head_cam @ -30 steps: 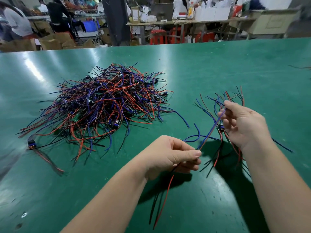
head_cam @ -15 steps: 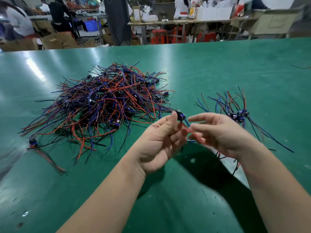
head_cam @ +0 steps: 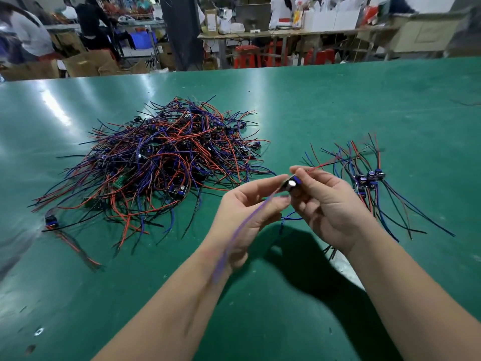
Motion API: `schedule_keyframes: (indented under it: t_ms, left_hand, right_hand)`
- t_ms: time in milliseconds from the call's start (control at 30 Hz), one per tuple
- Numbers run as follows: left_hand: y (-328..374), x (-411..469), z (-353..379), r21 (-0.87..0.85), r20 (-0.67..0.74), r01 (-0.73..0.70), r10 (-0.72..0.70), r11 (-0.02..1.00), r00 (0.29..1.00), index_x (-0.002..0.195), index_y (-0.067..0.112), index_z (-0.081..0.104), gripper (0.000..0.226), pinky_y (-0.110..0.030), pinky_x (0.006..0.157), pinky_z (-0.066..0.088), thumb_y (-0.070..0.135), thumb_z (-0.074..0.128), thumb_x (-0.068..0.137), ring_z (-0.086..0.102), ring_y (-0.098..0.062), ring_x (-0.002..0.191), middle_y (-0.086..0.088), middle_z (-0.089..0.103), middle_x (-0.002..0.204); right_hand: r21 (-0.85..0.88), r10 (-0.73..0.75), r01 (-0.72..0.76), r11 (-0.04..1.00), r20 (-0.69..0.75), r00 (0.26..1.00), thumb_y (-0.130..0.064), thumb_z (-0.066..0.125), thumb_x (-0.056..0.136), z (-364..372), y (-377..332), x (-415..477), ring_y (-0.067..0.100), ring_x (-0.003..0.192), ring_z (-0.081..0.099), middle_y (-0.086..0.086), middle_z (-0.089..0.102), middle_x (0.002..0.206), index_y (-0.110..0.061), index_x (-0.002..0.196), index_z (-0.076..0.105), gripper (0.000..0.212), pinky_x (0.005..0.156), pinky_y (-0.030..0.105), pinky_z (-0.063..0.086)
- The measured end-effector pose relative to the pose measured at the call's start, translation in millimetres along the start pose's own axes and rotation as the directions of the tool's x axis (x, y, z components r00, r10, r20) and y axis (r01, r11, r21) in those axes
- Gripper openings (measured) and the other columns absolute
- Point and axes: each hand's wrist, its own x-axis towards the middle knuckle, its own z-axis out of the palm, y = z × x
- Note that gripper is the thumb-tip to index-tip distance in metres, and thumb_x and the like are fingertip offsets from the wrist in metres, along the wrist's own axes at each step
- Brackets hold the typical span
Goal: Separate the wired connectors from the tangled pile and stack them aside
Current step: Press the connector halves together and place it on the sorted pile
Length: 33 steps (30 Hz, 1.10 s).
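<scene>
**One connector held between both hands, pile to the left, stack to the right**

Both hands meet above the middle of the green desk (head_cam: 364, 100) and share one wired connector (head_cam: 292, 184). The left hand (head_cam: 250, 204) pinches its left side between thumb and forefinger, with the other fingers curled underneath. The right hand (head_cam: 330, 204) pinches its right side with thumb and fingertips, its fingers bent inward. A purple wire (head_cam: 244, 225), blurred, runs from the connector down across the left palm and wrist. A red wire (head_cam: 322, 165) runs from it up and to the right.

The tangled pile (head_cam: 166, 162) of red, purple and black wired connectors lies on the left half of the desk, toward the far edge, well apart from the hands. The sorted stack (head_cam: 369, 178) lies toward the right edge, just beside the right hand, its small blue connector bodies bunched together and its wires fanning toward the far and near edges. One stray connector (head_cam: 50, 220) lies alone near the left edge, beside the pile's lower fringe.
</scene>
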Motion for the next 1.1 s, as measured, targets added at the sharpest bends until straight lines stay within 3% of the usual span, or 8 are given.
schedule_keyframes:
  t_ms: [100, 233, 333, 467, 600, 867, 967, 1100]
  left_hand:
    - [4, 1, -3, -0.037, 0.058, 0.103, -0.101, 0.994, 0.993, 0.083, 0.017, 0.079, 0.035, -0.018, 0.065, 0.054, -0.007, 0.054, 0.087, 0.067, -0.008, 0.070, 0.001, 0.074, 0.083]
    - [0, 2, -1, 0.101, -0.033, 0.111, -0.108, 0.989, 0.994, 0.078, 0.009, 0.075, 0.011, -0.024, 0.063, 0.055, 0.019, 0.074, 0.077, 0.062, -0.012, 0.059, -0.005, 0.071, 0.075]
    - [-7, 1, -2, 0.250, -0.078, 0.069, -0.051, 0.966, 0.996, 0.083, 0.001, 0.072, 0.011, -0.022, 0.057, 0.052, 0.010, 0.076, 0.077, 0.059, -0.014, 0.055, -0.011, 0.069, 0.068]
    - [-2, 0, -2, 0.138, -0.011, 0.223, -0.223, 0.965, 0.975, 0.074, 0.006, 0.072, 0.003, -0.024, 0.057, 0.056, 0.007, 0.074, 0.076, 0.065, -0.014, 0.056, -0.009, 0.069, 0.067]
    - [-3, -5, 1, 0.196, 0.131, 0.336, -0.364, 0.921, 0.922, 0.069, 0.010, 0.076, 0.007, -0.022, 0.059, 0.055, 0.009, 0.076, 0.076, 0.069, -0.016, 0.062, -0.011, 0.072, 0.074]
    - [1, -8, -6, 0.276, 0.183, 0.330, -0.386, 0.903, 0.904, 0.070, 0.010, 0.075, 0.009, -0.021, 0.062, 0.055, 0.007, 0.075, 0.079, 0.068, -0.016, 0.065, -0.010, 0.071, 0.075]
    - [2, -8, -7, 0.253, 0.167, 0.331, -0.378, 0.909, 0.911, 0.071, 0.011, 0.076, 0.006, -0.022, 0.063, 0.056, 0.010, 0.077, 0.076, 0.069, -0.016, 0.067, -0.010, 0.072, 0.076]
    - [4, -5, -9, 0.155, 0.183, 0.351, -0.376, 0.924, 0.909, 0.072, 0.013, 0.077, 0.009, -0.020, 0.058, 0.054, 0.019, 0.078, 0.065, 0.070, -0.015, 0.065, -0.009, 0.073, 0.077]
  right_hand:
    - [-0.131, -0.043, 0.047, 0.990, 0.037, 0.998, -0.014, 0.066, 0.065, -7, -9, 0, 0.005, 0.049, 0.057, 0.001, 0.064, 0.059, -0.007, 0.079, 0.068, 0.016, 0.051, 0.013, 0.048]
    - [-0.517, -0.110, 0.131, 0.846, 0.071, 0.991, -0.001, 0.070, 0.076, -11, -4, -2, 0.008, 0.052, 0.055, 0.004, 0.067, 0.062, -0.011, 0.073, 0.072, 0.010, 0.052, 0.014, 0.045]
    - [-0.606, -0.096, 0.119, 0.786, 0.070, 0.993, -0.002, 0.069, 0.081, -10, 2, -2, 0.008, 0.052, 0.054, 0.005, 0.066, 0.061, -0.009, 0.074, 0.072, 0.010, 0.051, 0.016, 0.044]
    - [-0.496, -0.085, 0.052, 0.867, -0.043, 0.995, -0.007, 0.064, 0.086, -15, -7, 2, 0.009, 0.046, 0.051, 0.005, 0.060, 0.056, -0.002, 0.074, 0.068, 0.014, 0.045, 0.016, 0.041]
    - [-0.305, -0.087, 0.013, 0.952, -0.230, 0.969, -0.008, 0.057, 0.091, -31, -29, 9, 0.006, 0.044, 0.050, 0.000, 0.061, 0.053, -0.003, 0.076, 0.065, 0.018, 0.043, 0.014, 0.040]
    - [-0.275, -0.197, 0.101, 0.956, -0.347, 0.917, -0.007, 0.072, 0.079, -40, -33, 8, 0.007, 0.047, 0.062, 0.008, 0.066, 0.064, -0.003, 0.082, 0.065, 0.009, 0.040, 0.011, 0.040]
    - [-0.189, -0.139, 0.075, 0.979, -0.352, 0.926, -0.013, 0.065, 0.087, -41, -34, 8, 0.007, 0.049, 0.064, 0.001, 0.065, 0.055, -0.004, 0.082, 0.063, 0.010, 0.038, 0.011, 0.038]
    - [-0.110, -0.032, -0.003, 0.994, -0.318, 0.947, -0.030, 0.044, 0.100, -35, -31, 11, 0.012, 0.053, 0.066, 0.005, 0.066, 0.061, -0.005, 0.083, 0.062, 0.035, 0.040, 0.014, 0.044]
